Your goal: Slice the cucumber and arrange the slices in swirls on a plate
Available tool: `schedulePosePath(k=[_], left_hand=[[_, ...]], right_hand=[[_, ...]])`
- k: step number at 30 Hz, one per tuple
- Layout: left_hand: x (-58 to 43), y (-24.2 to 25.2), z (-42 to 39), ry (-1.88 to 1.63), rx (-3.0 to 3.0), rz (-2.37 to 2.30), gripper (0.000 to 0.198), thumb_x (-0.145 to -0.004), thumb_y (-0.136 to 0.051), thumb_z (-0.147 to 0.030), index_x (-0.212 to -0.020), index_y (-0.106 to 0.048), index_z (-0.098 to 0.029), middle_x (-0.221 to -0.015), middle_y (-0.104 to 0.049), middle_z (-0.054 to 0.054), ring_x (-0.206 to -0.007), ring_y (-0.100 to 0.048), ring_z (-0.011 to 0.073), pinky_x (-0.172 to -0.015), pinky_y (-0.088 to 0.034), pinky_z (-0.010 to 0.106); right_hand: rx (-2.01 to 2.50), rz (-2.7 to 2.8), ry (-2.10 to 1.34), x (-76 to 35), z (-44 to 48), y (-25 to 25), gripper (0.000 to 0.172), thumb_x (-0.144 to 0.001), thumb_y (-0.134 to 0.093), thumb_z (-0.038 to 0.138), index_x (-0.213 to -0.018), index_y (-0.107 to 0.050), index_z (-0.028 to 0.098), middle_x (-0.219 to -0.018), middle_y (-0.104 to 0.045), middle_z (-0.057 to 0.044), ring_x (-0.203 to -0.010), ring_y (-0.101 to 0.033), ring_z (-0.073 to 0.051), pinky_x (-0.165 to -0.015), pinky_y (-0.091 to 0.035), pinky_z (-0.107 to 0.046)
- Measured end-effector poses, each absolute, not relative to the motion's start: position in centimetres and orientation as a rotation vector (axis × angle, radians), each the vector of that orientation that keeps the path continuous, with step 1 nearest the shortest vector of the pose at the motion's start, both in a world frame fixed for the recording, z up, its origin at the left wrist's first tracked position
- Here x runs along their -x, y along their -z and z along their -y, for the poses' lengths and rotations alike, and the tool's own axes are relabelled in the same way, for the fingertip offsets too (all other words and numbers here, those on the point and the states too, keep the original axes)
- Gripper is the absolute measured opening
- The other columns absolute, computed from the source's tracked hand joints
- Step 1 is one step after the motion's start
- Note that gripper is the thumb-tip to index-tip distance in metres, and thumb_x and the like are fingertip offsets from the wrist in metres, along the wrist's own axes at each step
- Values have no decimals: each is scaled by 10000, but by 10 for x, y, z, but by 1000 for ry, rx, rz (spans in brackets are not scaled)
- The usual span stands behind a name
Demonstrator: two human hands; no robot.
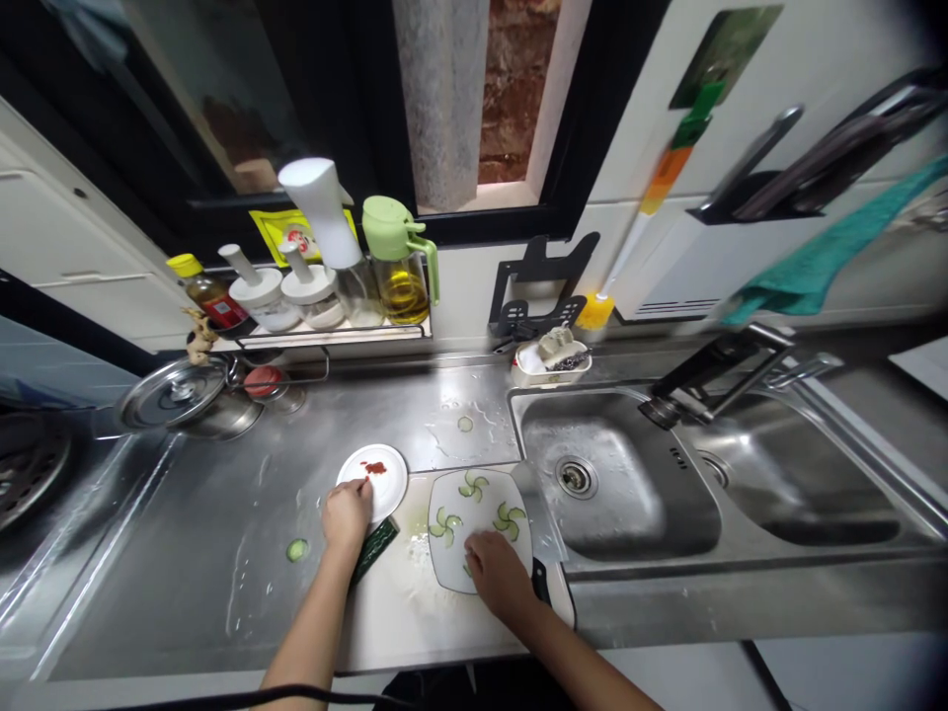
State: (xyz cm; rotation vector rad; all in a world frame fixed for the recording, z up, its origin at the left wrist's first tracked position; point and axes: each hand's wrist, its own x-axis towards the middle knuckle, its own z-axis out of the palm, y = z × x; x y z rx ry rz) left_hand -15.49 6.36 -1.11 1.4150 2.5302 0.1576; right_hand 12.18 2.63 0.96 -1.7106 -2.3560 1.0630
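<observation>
My left hand (347,515) is at the near edge of a small white plate (396,484) that holds a little heap of chopped red bits (376,467). Its fingertips are pinched together; what they hold is too small to make out. Curled over the lower part of a squarish white plate (474,513) is my right hand (500,575), its fingers closed and their grip hidden. Thin green cucumber slices (510,519) lie on that plate in pinwheel shapes, one partly covered by my right hand. A cucumber piece (376,549) rests beside my left wrist.
A cutting board (422,632) lies beneath the squarish plate. A knife, its black handle (540,581) showing, lies right of it. The double sink (622,474) is to the right. A lidded pot (185,395) and a seasoning shelf (333,338) stand at the back left.
</observation>
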Motion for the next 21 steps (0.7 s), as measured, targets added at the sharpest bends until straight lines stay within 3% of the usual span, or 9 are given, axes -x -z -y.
schedulePosePath(k=[9, 17, 21], left_hand=[[155, 12, -64, -133, -1499, -2557, 326, -847, -440, -295, -951, -723, -171, -939, -714, 101, -902, -633, 207, -822, -431, 276], [110, 0, -26, -548, -1745, -2324, 318, -878, -443, -356, -813, -706, -189, -864, -714, 72, -850, -621, 199, -834, -440, 296], [73, 2, -10, -674, -1878, -2079, 269, -897, -452, -309, -858, -695, -199, -876, -707, 62, -833, -618, 179, -819, -445, 295]], right_hand=[[1716, 2336, -1071, -126, -25, -10, 188, -849, -448, 132, -896, -621, 186, -939, -619, -62, -922, -525, -190, -825, -356, -268], [1687, 2346, -1034, -126, -28, -6, 184, -849, -436, 118, -874, -609, 173, -917, -610, -57, -899, -515, -183, -817, -345, -267], [1712, 2375, -1013, -123, -30, -8, 181, -861, -432, 132, -872, -606, 179, -901, -606, -58, -890, -514, -188, -806, -347, -273]])
